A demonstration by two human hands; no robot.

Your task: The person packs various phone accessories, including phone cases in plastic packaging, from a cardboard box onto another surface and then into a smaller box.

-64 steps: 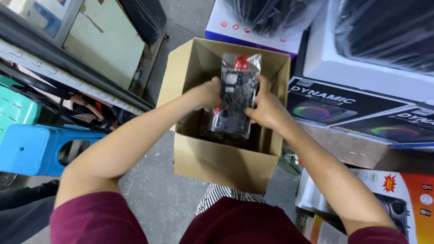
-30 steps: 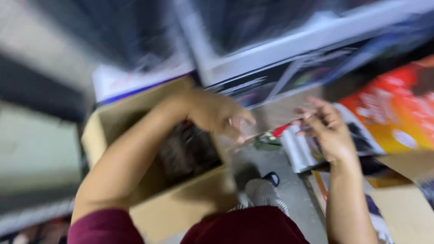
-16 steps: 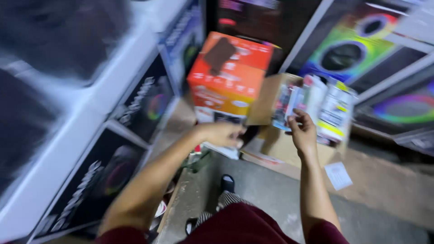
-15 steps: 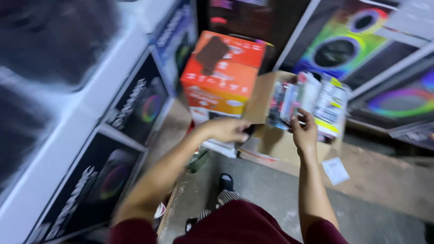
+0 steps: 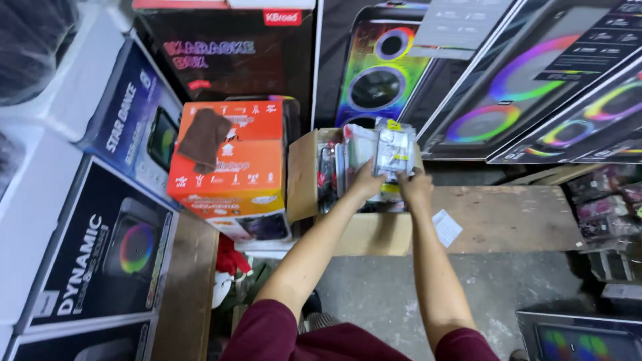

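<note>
**Both hands on clear-wrapped packet at open cardboard box**

Grip: right hand [image 5: 416,187] closed on the near edge of a clear plastic packet [image 5: 393,150], fingers wrapped on its lower end. Left hand [image 5: 368,182] pressed against the packet's left side and the neighbouring packs; its fingers are curled, though whether they pinch the same packet or the next one cannot be told. Both forearms reach away from the body, sleeves dark red.

Held item: packet upright, transparent wrap with white and yellow print, contents too small to make out. It stands at the right end of a row of similar packets [image 5: 344,160], partly inside an open cardboard box [image 5: 302,175].

Container: cardboard box, brown, top flaps open, left flap raised. It sits on the floor in the middle of the scene, far from the person, with its near wall facing the camera.

Surroundings: orange and white carton [image 5: 227,167] just left of the box, touching or nearly touching its flap. Far behind, tall black speaker cartons [image 5: 381,73] printed with coloured rings. To the left, stacked dark cartons [image 5: 100,261] lying at an angle. To the right, a wooden board [image 5: 508,217] with a small white paper slip [image 5: 447,227] at its left end. Grey concrete floor [image 5: 374,301] near the person.
</note>
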